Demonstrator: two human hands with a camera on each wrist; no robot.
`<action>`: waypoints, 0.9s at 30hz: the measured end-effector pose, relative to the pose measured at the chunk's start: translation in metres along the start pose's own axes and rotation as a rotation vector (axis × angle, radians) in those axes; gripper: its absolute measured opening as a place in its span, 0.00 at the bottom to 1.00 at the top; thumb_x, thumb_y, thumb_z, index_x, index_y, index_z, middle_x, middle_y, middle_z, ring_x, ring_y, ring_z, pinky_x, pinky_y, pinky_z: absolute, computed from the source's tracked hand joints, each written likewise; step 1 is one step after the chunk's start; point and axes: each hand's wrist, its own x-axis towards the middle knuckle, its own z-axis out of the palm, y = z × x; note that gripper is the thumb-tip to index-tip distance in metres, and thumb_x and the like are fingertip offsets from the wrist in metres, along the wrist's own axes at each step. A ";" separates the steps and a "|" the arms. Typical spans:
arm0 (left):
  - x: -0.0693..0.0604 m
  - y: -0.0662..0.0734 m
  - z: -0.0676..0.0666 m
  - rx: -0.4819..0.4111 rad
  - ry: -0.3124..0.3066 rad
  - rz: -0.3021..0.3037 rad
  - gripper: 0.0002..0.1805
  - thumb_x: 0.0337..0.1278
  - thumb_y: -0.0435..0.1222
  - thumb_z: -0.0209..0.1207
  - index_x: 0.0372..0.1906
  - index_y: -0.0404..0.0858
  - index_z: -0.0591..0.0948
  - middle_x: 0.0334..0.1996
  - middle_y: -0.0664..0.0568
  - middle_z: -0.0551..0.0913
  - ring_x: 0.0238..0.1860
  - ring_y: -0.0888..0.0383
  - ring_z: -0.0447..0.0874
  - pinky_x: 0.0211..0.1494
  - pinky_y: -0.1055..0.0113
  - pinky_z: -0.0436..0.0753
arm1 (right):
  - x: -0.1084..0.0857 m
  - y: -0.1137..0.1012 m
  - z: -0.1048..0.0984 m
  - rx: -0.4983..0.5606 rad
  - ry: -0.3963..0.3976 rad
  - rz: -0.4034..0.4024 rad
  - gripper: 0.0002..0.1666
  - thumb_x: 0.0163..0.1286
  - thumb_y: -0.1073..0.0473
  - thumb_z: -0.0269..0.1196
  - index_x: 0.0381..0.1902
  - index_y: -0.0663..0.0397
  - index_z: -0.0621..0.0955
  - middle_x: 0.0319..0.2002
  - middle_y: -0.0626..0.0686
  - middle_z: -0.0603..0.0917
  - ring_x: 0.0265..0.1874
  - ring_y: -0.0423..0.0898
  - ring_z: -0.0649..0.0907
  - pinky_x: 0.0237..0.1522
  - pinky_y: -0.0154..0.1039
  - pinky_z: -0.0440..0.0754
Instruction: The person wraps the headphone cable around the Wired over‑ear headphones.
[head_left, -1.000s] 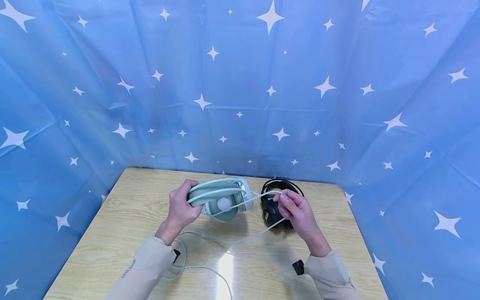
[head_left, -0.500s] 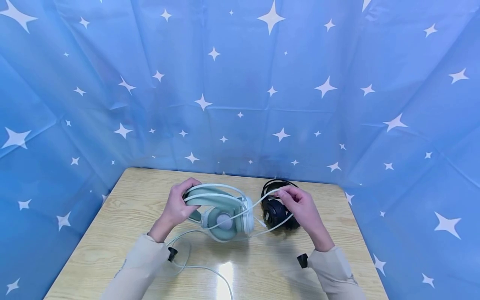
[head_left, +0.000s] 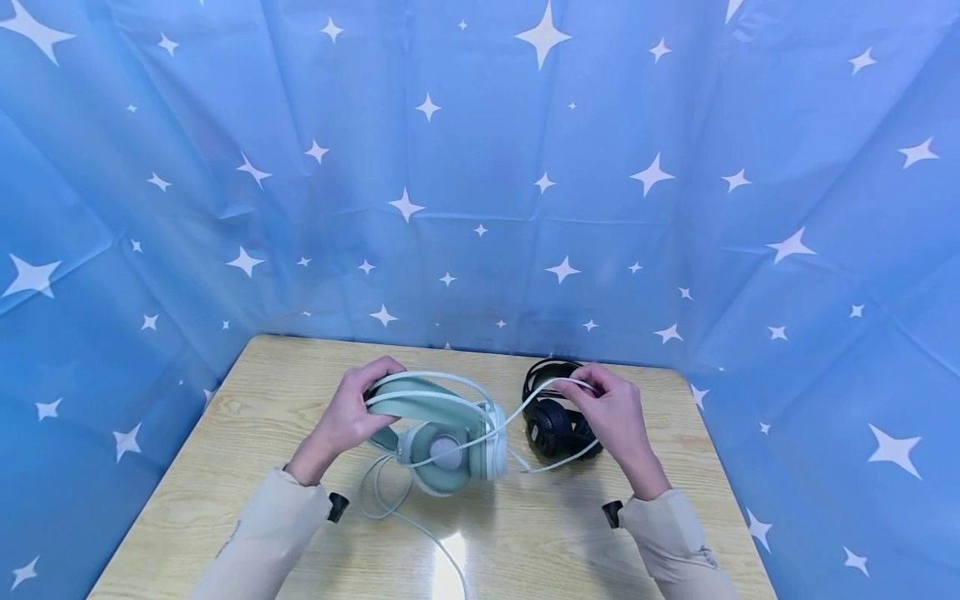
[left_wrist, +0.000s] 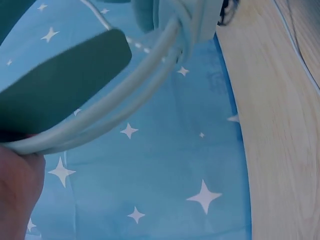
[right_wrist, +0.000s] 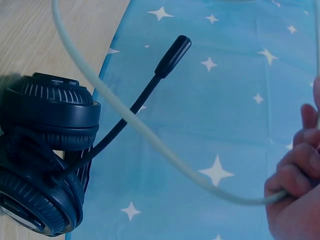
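Sleeves (head_left: 255, 529): pale, reaching in from 7 o'clock and 5 o'clock.
Cord (right_wrist: 159, 145): pale; its tail runs toward 6 o'clock over the worktop (head_left: 247, 417), with a loose loop at 8 o'clock of the green headset (head_left: 447, 452).
Left hand (head_left: 351, 414): at the headset's 10 o'clock, grasping its headband (head_left: 423, 406).
Right hand (head_left: 618, 417): at the headset's 3 o'clock, fingers curled on the cord.
Green headset: mid-worktop, held up, a strand of cord crossing in front.
Progress: headset raised and some cord in hand, both done; loop and tail lie ungathered, so the cord work looks partway. Whether any turn goes round the headset, I cannot tell.
Black headset (head_left: 551, 427): at 3 o'clock, on the worktop, partly behind hand and cord; its boom (right_wrist: 172, 56) could snag the cord.
Curtain (head_left: 480, 283): blue, starred, at 12 o'clock.
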 end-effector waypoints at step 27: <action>-0.001 -0.015 -0.001 -0.705 -0.208 -0.127 0.22 0.48 0.20 0.47 0.48 0.40 0.78 0.19 0.51 0.61 0.11 0.54 0.49 0.13 0.65 0.51 | 0.014 0.003 0.033 0.062 -0.194 0.035 0.11 0.71 0.49 0.69 0.42 0.50 0.88 0.36 0.47 0.88 0.35 0.40 0.83 0.40 0.34 0.80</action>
